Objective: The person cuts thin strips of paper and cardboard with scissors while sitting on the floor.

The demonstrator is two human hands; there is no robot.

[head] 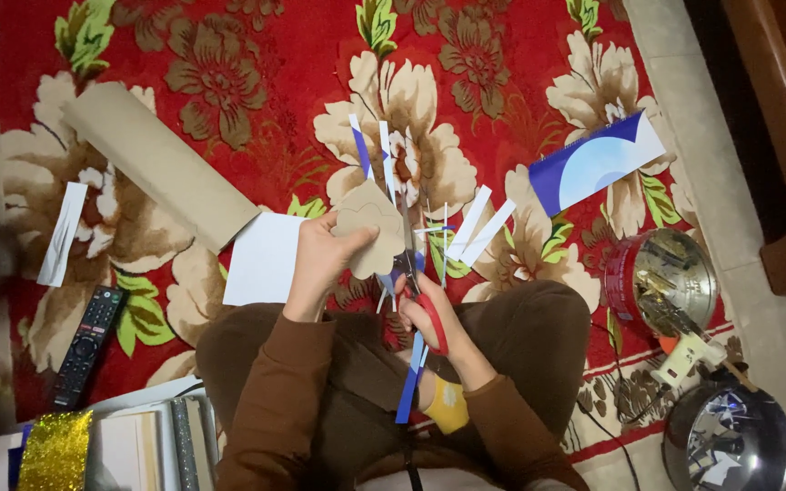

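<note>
Left hand [320, 250] on a tan cardboard cutout [370, 227], right hand [425, 305] around red-handled scissors [422, 314], above floral rug [256, 118]

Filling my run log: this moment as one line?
left hand: holds cardboard cutout | right hand: works red scissors | place: floral rug
</note>
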